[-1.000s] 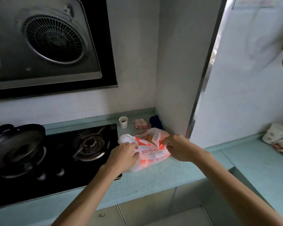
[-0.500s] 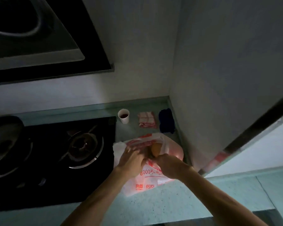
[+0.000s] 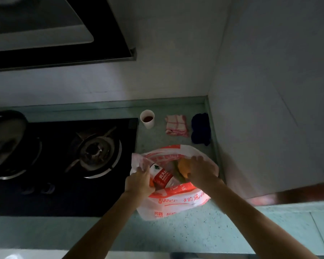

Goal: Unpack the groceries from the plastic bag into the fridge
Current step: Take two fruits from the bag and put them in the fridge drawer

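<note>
Plastic bag point(image 3: 176, 202): white with red print, sitting on the teal surface point(image 3: 176, 238) just right of the hob, its mouth pulled wide open.
Bag writing: red "8000" followed by Chinese characters, of which only 的 reads clearly. A red underline runs beneath it, and smaller red characters sit lower down, too creased to read.
Left grip point(image 3: 138, 181): fingers curled round the bag's left rim, holding it out to the side. The knuckles lie against the bottle.
Right grip point(image 3: 202, 172): fingers curled over the bag's right rim, holding it apart, with the thumb side just beside the orange item.
Bottle point(image 3: 162, 176): lies tilted inside the bag. Its red label carries white characters that begin 农夫山, with a green triangle logo on white above them.
Orange item point(image 3: 183, 166): rounded, inside the bag on the right, with something pale green beside it. I cannot tell what either one is.
Paper cup point(image 3: 147, 119): white and upright, behind the bag near the hob's corner, with dark reddish liquid inside.
Checked cloth point(image 3: 176, 126): pink and white, folded, to the right of the cup.
Dark blue cloth point(image 3: 201, 128): bunched in the corner against the wall.
Hob point(image 3: 64, 165): black glass with a gas burner, and a dark pan at the left edge.
</note>
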Demonstrator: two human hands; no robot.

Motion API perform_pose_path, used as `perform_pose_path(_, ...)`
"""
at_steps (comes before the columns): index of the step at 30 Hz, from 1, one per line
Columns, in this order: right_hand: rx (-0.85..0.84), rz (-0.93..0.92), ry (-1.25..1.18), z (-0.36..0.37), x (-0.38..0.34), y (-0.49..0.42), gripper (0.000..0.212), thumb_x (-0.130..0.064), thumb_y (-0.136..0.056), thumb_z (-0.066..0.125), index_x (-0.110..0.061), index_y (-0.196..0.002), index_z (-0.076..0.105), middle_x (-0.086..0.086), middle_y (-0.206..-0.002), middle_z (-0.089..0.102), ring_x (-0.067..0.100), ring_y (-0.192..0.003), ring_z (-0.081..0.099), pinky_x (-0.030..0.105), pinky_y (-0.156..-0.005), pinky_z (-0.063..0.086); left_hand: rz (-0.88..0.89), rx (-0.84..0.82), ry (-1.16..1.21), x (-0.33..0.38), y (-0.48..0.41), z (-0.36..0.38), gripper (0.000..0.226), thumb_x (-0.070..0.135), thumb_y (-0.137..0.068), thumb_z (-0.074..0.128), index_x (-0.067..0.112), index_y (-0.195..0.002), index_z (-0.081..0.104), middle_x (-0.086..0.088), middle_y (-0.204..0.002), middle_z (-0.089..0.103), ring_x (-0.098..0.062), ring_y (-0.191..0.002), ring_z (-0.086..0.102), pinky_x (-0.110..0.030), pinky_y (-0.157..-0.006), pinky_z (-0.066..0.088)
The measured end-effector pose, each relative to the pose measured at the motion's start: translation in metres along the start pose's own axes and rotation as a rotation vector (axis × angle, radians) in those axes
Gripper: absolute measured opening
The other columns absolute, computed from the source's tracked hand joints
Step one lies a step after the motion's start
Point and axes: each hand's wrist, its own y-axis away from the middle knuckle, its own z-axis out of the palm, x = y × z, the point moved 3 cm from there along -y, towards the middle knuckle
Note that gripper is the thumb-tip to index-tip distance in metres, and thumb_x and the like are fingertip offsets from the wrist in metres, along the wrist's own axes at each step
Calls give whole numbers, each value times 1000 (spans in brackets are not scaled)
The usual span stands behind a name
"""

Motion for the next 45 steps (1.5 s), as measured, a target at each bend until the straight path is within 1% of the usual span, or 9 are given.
perform_pose_path(5,-16,-62,22,31,-3,-27,38,-52,-83,67,-23,-107,61,-6,-89,66,12,-75,64,25,-68,55,-129,-153,40,-12,-7,22,85,43,-74,78,17,-142,33,-5,-127,56,-23,-113,61,-35,-90,52)
perform_pose_path(10,-181,63,77,51,-11,-41,29,-34,-93,55,-14,-113,59,7,-105,65,29,-100,65,43,-88,55,-85,-214,-3,-20,-9,30,69,42,-74,77,18,-130,46,1,-127,56,-17,-105,62,-29,-84,52)
perform_pose_path(14,-96,37,-11,45,-3,-37,22,-26,-98,49,-14,-114,59,7,-103,64,24,-95,64,33,-82,55,-79,-82,78,-21,-1,23,68,43,-73,79,25,-131,48,4,-120,62,-17,-108,63,-31,-86,50)
perform_pose_path(19,-13,11,-145,25,-1,-18,67,-53,-80,68,-20,-134,46,4,-129,52,23,-107,61,36,-86,56,-4,214,476,-24,20,-15,83,71,-59,75,35,-127,43,11,-114,65,-16,-100,66,-34,-83,53)
perform_pose_path(25,266,17,-352,-19,-5,36,46,-57,-74,69,-23,-105,68,-1,-110,66,22,-94,67,26,-70,51,31,327,792,-26,63,-45,82,74,-51,78,26,-114,54,6,-108,65,-15,-93,66,-38,-81,57)
perform_pose_path(34,408,64,-925,-30,-30,170,69,-24,-76,80,-17,-130,36,1,-117,54,16,-91,57,13,-58,43,190,467,1041,-50,173,-53,68,54,-59,87,26,-113,58,4,-107,57,-12,-92,60,-23,-73,45)
perform_pose_path(40,403,-77,-832,-25,-55,262,87,-25,-64,85,-42,-131,33,-3,-125,37,21,-108,51,37,-83,57,290,449,1180,-59,263,-46,83,58,-69,73,32,-140,40,7,-128,50,-15,-107,57,-31,-89,48)
perform_pose_path(42,406,-99,-780,-26,-64,286,81,-21,-65,86,-42,-127,38,-2,-128,35,23,-112,46,34,-82,55,306,441,1217,-61,291,-45,68,62,-72,62,41,-134,42,2,-128,54,-20,-98,63,-39,-79,58)
perform_pose_path(45,413,-170,-842,-28,-73,321,80,-10,-66,83,-40,-122,35,1,-129,40,23,-109,52,25,-71,54,287,424,1290,-64,335,-43,54,54,-75,53,33,-124,48,-6,-114,60,-19,-73,63,-22,-45,48)
